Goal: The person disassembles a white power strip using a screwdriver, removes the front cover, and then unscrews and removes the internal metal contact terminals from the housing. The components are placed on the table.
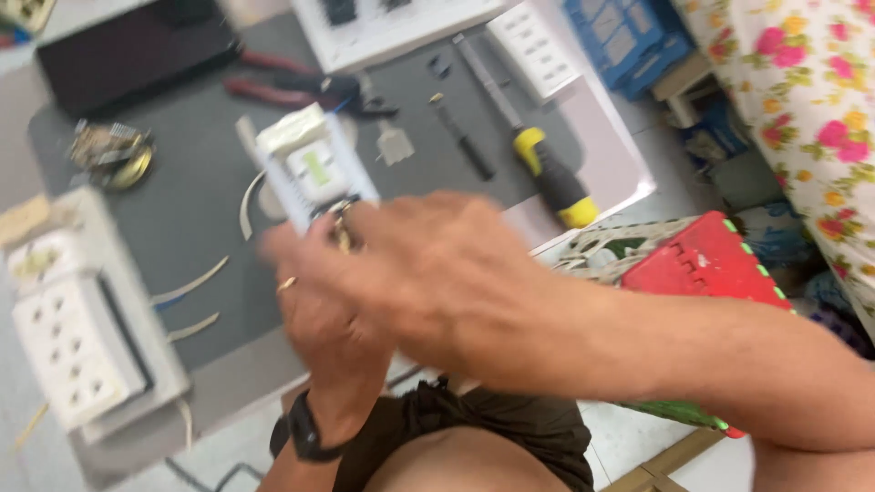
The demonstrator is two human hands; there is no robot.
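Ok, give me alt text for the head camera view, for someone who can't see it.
Two hands meet over a grey mat: the left hand holds a white socket module while the right hand crosses in front of it, blurred. A screwdriver, pliers and power strip lie around.

White rectangular package (401, 27) lies at the table's far edge.
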